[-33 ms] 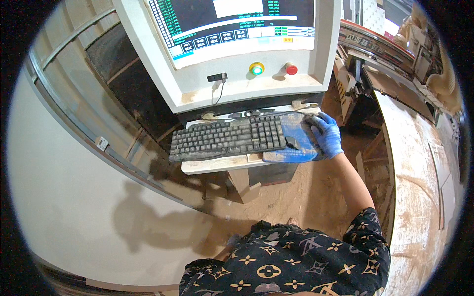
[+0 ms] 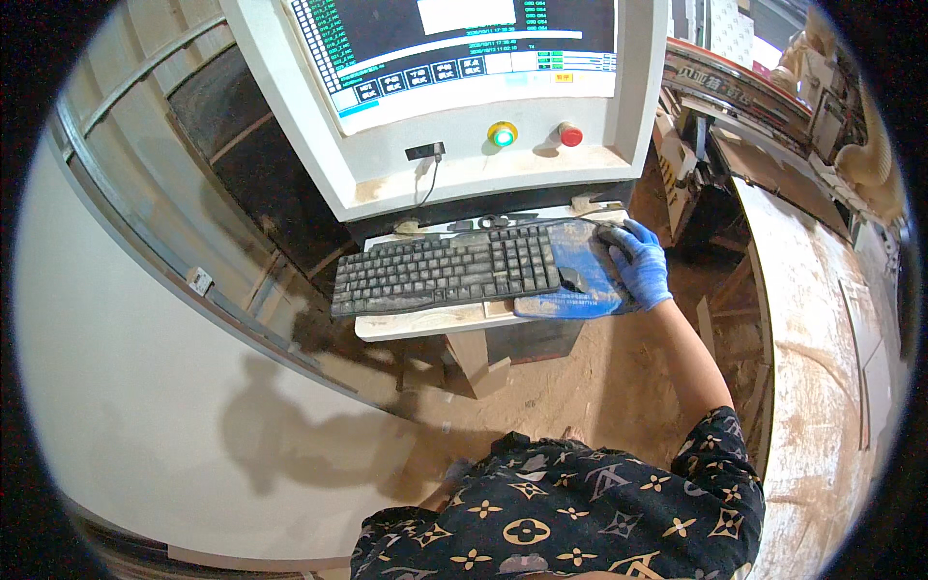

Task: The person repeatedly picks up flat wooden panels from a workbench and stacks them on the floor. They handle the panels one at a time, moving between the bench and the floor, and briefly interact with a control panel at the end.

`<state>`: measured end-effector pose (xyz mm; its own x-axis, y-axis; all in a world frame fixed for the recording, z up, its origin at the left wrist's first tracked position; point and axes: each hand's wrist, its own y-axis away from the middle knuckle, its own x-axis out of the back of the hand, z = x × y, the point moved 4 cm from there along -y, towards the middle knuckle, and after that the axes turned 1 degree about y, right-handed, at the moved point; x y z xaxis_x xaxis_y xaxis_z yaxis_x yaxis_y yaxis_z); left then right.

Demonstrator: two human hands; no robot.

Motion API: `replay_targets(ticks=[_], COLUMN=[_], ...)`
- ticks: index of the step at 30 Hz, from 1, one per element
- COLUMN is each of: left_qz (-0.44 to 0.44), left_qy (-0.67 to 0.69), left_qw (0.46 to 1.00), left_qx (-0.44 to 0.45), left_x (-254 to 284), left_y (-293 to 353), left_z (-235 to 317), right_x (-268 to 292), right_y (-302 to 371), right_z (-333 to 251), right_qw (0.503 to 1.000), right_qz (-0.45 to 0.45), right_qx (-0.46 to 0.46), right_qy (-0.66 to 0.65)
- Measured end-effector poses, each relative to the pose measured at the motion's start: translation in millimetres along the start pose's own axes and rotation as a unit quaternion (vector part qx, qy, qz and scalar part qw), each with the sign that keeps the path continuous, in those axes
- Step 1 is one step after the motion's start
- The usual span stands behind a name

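Sawdust lies over the workshop floor (image 2: 619,387). Nearest the camera is the person's dark shirt with a tan flower pattern (image 2: 551,512). A pale curved panel (image 2: 116,387) is on the left and a long dusty wooden board (image 2: 812,387) on the right.

A bare forearm reaches up from the shirt to the right hand (image 2: 638,263), which wears a blue glove. Its grip is closed loosely, fingers curled down over a dark computer mouse (image 2: 609,236), most of which is hidden beneath the palm. The left hand is out of view.

The mouse sits at the far right end of a dusty blue mouse pad (image 2: 570,280). The pad lies on a small pale surface (image 2: 416,324) jutting from the console, just beside a grimy black keyboard (image 2: 445,271).

I judge the mouse light, rigid and smooth, so it should slide easily on the pad. Dust may make it skid or catch. It is best held as it is now, palm on its back and fingertips at the front buttons.

Behind the keyboard rises the cream console housing (image 2: 290,106). It carries a green button in a yellow ring (image 2: 502,134), a red button (image 2: 570,135) and a lit screen (image 2: 464,39). Beyond it stands dusty machinery (image 2: 764,97).

Compared with the earlier frame, nothing has visibly shifted. The hand, mouse, pad and keyboard are all where they were.
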<state>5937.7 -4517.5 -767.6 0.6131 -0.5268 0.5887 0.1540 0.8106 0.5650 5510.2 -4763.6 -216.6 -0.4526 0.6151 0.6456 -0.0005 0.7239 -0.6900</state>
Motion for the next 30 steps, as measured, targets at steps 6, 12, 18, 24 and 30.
replay_targets(ticks=[6, 12, 18, 24, 30], left_qz=[0.019, 0.027, 0.015, 0.013, 0.016], left_qy=[-0.012, 0.037, 0.050, 0.052, 0.055], left_qw=[1.000, 0.998, 0.998, 0.998, 0.998], left_qx=[-0.010, -0.049, -0.027, -0.020, -0.017], left_x=[2.5, 0.3, 1.8, 1.6, 4.4], left_y=[-6.6, -1.8, 0.8, -0.6, -1.5], left_z=[0.9, 1.7, -4.2, -3.8, -3.7], right_x=[-1.5, -4.6, -6.0, -6.3, -7.8], right_y=[-0.6, -0.2, 0.1, 0.0, -0.3], right_z=[1.4, 6.6, 8.7, 9.7, 11.0], right_qw=[1.000, 1.000, 0.999, 0.999, 1.000], right_qz=[0.004, 0.012, 0.012, 0.016, 0.012], right_qx=[-0.001, 0.005, 0.004, 0.011, 0.002], right_qy=[0.014, 0.021, 0.029, 0.034, 0.023])
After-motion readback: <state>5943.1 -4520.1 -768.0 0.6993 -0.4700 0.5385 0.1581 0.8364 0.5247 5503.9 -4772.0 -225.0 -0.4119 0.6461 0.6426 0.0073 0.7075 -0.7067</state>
